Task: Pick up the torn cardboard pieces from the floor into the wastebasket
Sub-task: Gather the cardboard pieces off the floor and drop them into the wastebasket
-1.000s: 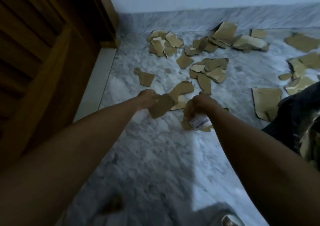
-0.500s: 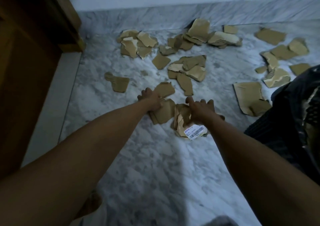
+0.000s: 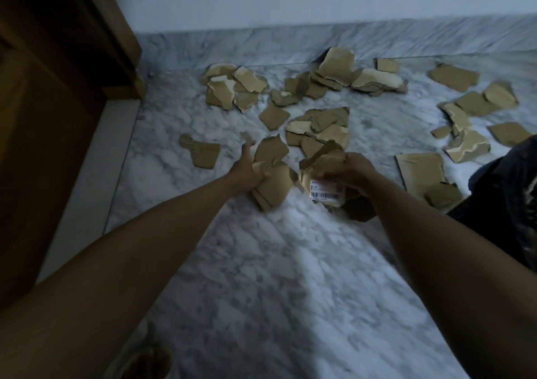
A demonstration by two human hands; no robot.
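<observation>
Several torn brown cardboard pieces (image 3: 316,130) lie scattered over the marble floor (image 3: 276,262), most of them near the far skirting. My left hand (image 3: 248,166) grips a small stack of brown pieces (image 3: 274,185) just above the floor. My right hand (image 3: 353,172) grips a crumpled bundle of cardboard (image 3: 322,161), one piece bearing a white barcode label (image 3: 325,191). A dark wastebasket liner (image 3: 505,204) shows at the right edge, partly cut off.
A wooden door and frame (image 3: 66,94) stand at the left with a pale threshold strip (image 3: 96,181) beside them. One lone cardboard piece (image 3: 202,152) lies left of my left hand. A large flat piece (image 3: 422,174) lies right of my right hand.
Both hands have closed on cardboard and lifted slightly. My left hand now holds a thicker stack, and my right hand's bundle has risen with the label facing me. The view shifted a little right.
</observation>
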